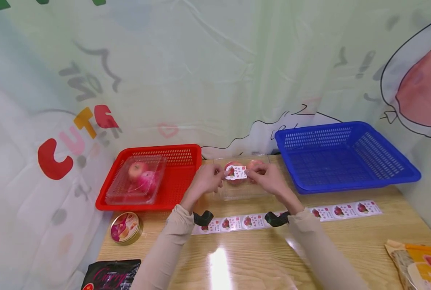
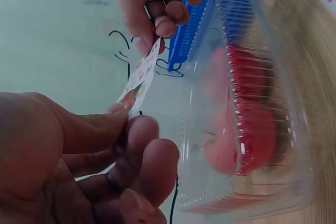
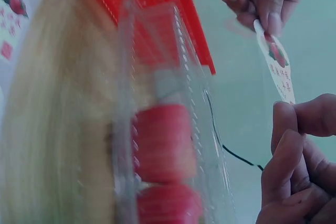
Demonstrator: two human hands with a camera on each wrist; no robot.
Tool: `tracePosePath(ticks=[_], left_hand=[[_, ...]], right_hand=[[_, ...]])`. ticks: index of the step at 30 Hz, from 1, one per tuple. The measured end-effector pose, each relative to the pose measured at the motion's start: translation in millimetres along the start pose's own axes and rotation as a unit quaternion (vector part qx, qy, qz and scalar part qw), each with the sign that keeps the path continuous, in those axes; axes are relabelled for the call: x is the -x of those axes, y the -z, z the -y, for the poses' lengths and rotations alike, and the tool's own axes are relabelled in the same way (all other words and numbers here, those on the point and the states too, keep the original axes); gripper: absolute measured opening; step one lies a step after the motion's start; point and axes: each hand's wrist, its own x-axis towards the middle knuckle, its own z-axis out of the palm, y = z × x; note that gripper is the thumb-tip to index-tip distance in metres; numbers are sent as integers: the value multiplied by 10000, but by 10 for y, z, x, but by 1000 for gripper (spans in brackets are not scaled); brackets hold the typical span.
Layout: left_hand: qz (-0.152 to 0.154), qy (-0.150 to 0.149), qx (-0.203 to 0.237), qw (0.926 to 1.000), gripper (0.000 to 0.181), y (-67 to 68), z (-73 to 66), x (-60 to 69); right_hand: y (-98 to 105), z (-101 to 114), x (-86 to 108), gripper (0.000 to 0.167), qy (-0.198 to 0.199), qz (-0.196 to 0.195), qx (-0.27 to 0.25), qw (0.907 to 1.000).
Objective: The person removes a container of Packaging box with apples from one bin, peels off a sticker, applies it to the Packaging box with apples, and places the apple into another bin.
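Note:
A white sticker with a red apple picture and red lettering is stretched between both hands above a clear plastic box. Its left end is pinched between thumb and finger of the left hand; the right hand pinches the opposite end. Below it, the lidded clear box stands on the table with two red apples inside. In both wrist views the sticker is held apart from the lid. A row of similar stickers lies across the table in front of the box, partly hidden by the forearms.
On the left, a red basket holds another clear box with fruit. A blue basket stands right. A round tin, a black packet and a yellow-orange bag lie nearer the front. A printed curtain hangs behind.

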Motion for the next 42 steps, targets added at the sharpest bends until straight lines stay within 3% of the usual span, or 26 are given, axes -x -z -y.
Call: tracePosePath(ticks=[8,14,25,31,37,42], left_hand=[[567,-27,704,9959,28,30,31,-264],[699,167,974,9926,31,-50,55,-355],[662,400,861,9933,36,-198,130,-510],[552,630,739,9937,34,-227,133,-536],[426,688,627,9947,35,-247,139,-545],[256,702,292,9968,40,-282,116,-556]], right_hand=[[169,-32,-230,32,-200,200,434,9987],[218,-60,-337,36,-518,263,722,9957],[184,-155,-414,35,-719,197,1088,9913],[146,-202,-449,31,-827,185,1220,9889],[131,-189,-469,33,-973,200,1279,9868],[124,-159,-470,34,-1143,204,1341,9841]])
